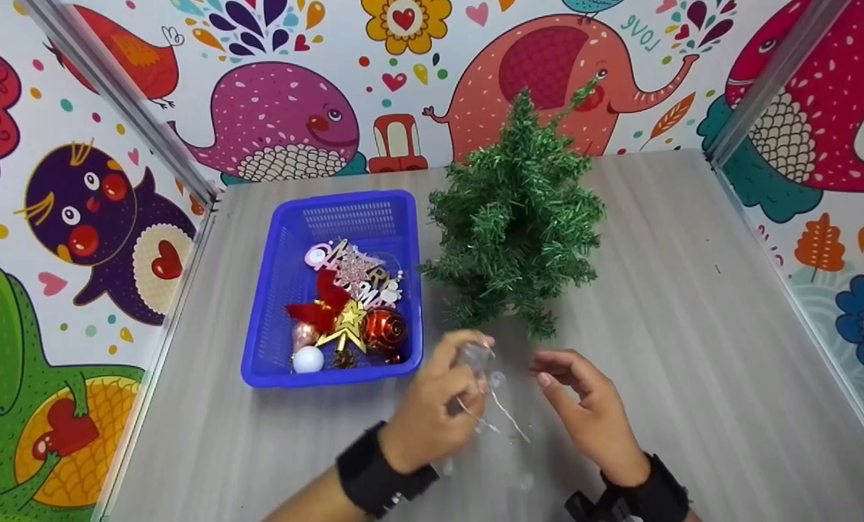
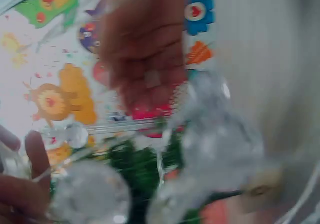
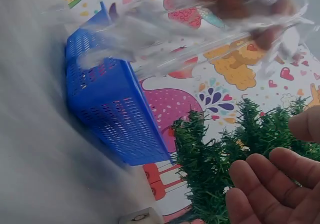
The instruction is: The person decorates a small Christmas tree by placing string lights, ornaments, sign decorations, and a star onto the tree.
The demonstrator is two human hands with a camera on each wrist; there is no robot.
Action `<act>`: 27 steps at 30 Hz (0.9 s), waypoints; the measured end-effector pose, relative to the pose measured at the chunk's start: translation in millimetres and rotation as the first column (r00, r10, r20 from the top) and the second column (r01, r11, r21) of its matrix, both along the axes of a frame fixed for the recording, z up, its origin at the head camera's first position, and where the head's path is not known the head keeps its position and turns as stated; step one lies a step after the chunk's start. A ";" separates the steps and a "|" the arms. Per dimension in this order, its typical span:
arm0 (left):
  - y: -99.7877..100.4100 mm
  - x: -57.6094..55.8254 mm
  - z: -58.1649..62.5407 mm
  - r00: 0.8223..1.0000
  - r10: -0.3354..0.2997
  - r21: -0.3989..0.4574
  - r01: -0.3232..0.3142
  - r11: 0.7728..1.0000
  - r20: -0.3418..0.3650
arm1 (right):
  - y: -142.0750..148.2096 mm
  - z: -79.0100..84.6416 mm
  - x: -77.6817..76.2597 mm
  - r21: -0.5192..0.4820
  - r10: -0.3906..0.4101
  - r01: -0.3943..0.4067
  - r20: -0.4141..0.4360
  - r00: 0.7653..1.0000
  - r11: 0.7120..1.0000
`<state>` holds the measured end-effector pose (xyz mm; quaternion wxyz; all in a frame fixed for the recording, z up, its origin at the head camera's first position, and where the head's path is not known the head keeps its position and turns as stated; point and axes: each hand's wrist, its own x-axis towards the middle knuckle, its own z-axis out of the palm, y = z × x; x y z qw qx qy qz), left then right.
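Note:
My left hand (image 1: pixel 435 399) grips a string light with clear bulbs, its thin pale wire (image 1: pixel 506 415) trailing below the fingers. Large clear bulbs (image 2: pixel 92 191) hang blurred across the left wrist view. A short way to the right, my right hand (image 1: pixel 588 402) is held with palm turned inward and fingers loosely bent, nothing in it. Just beyond both hands stands a small green tinsel Christmas tree (image 1: pixel 515 225). In the right wrist view, the strand (image 3: pixel 200 47) stretches as a blurred streak beneath the left hand (image 3: pixel 245 4).
Left of the tree sits a blue plastic basket (image 1: pixel 256 319). It holds a red bow (image 1: pixel 323 301), a gold star (image 1: pixel 349 322), a red ball (image 1: pixel 383 330), a white ball (image 1: pixel 307 359) and glittery letter ornaments. Cartoon-printed panels (image 1: pixel 403 80) wall the table on three sides.

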<state>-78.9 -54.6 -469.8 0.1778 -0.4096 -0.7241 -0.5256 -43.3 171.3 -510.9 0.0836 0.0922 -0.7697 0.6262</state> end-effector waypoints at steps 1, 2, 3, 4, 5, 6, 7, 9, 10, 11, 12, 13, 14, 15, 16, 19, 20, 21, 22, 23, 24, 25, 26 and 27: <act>3.5 3.1 -11.6 0.999 0.033 -0.032 -0.033 0.999 0.027 | -0.1 0.0 0.8 -0.006 0.003 -0.003 0.015 1.000 1.000; 7.1 5.2 -22.7 0.996 0.081 -0.077 -0.078 0.994 0.042 | -0.6 -0.3 1.2 -0.019 0.009 -0.009 0.044 0.999 1.000; 10.5 6.5 -33.0 0.990 0.134 -0.129 -0.127 0.984 0.049 | -1.5 -1.1 1.0 -0.035 0.021 -0.018 0.081 0.996 0.999; 13.9 7.0 -42.7 0.982 0.182 -0.175 -0.171 0.970 0.049 | -2.7 -2.6 0.4 -0.051 0.036 -0.030 0.124 0.992 0.998; 17.3 7.1 -51.8 0.972 0.233 -0.223 -0.219 0.950 0.040 | -4.0 -4.7 -0.5 -0.070 0.054 -0.043 0.170 0.984 0.997; 20.7 6.8 -60.1 0.961 0.273 -0.267 -0.254 0.930 0.037 | -5.4 -7.0 -1.7 -0.087 0.073 -0.056 0.210 0.975 0.995; 23.9 6.2 -67.4 0.953 0.302 -0.305 -0.277 0.911 0.037 | -6.8 -9.8 -3.0 -0.096 0.088 -0.066 0.248 0.965 0.993; 29.3 4.7 -79.9 0.940 0.334 -0.367 -0.286 0.885 0.073 | -9.5 -16.3 -5.5 -0.101 0.115 -0.088 0.299 0.947 0.991; 31.5 4.0 -85.1 0.935 0.339 -0.386 -0.276 0.880 0.107 | -10.5 -19.8 -6.3 -0.086 0.123 -0.101 0.313 0.942 0.991; 33.3 3.2 -89.5 0.929 0.343 -0.401 -0.263 0.877 0.141 | -11.5 -23.0 -6.9 -0.068 0.131 -0.115 0.318 0.939 0.991; 34.6 2.5 -93.2 0.922 0.343 -0.409 -0.246 0.879 0.181 | -12.4 -25.7 -7.3 -0.044 0.134 -0.127 0.319 0.938 0.991; 35.5 1.9 -95.9 0.913 0.344 -0.415 -0.232 0.880 0.218 | -13.3 -28.6 -7.7 -0.021 0.134 -0.135 0.320 0.938 0.991; 36.2 1.4 -98.1 0.905 0.343 -0.417 -0.218 0.882 0.253 | -14.1 -30.9 -8.1 -0.004 0.136 -0.143 0.317 0.939 0.990; 36.7 1.0 -99.2 0.895 0.339 -0.411 -0.203 0.889 0.290 | -14.7 -32.8 -8.6 0.010 0.137 -0.148 0.315 0.939 0.989; 36.9 0.6 -99.7 0.887 0.332 -0.402 -0.189 0.896 0.321 | -15.2 -34.6 -9.1 0.020 0.134 -0.148 0.315 0.939 0.989; 37.5 0.1 -97.6 0.861 0.298 -0.371 -0.141 0.918 0.411 | -16.2 -37.8 -11.1 0.020 0.135 -0.150 0.329 0.935 0.989; 37.8 -0.1 -96.4 0.854 0.285 -0.360 -0.124 0.925 0.436 | -16.3 -38.5 -11.9 0.018 0.134 -0.149 0.339 0.931 0.989; 38.0 -0.1 -95.3 0.847 0.274 -0.351 -0.112 0.930 0.455 | -16.5 -38.9 -12.5 0.016 0.132 -0.147 0.349 0.928 0.989; 38.2 0.2 -94.1 0.840 0.263 -0.342 -0.099 0.935 0.475 | -16.6 -39.2 -12.8 0.016 0.132 -0.147 0.355 0.926 0.989; 38.6 0.6 -93.0 0.833 0.249 -0.329 -0.086 0.940 0.493 | -17.0 -39.2 -13.2 0.012 0.132 -0.147 0.362 0.923 0.989; 38.9 1.2 -92.1 0.827 0.235 -0.317 -0.073 0.946 0.511 | -17.4 -39.5 -13.7 0.011 0.128 -0.142 0.368 0.921 0.990; 39.3 1.8 -91.4 0.820 0.215 -0.294 -0.060 0.954 0.531 | -17.9 -39.8 -14.2 0.007 0.118 -0.130 0.371 0.921 0.991; 39.5 2.7 -90.9 0.808 0.193 -0.269 -0.045 0.962 0.557 | -18.4 -40.2 -14.6 0.003 0.108 -0.117 0.374 0.921 0.993; 39.6 3.6 -90.7 0.793 0.170 -0.243 -0.029 0.970 0.584 | -18.8 -40.7 -14.8 -0.002 0.096 -0.102 0.373 0.923 0.995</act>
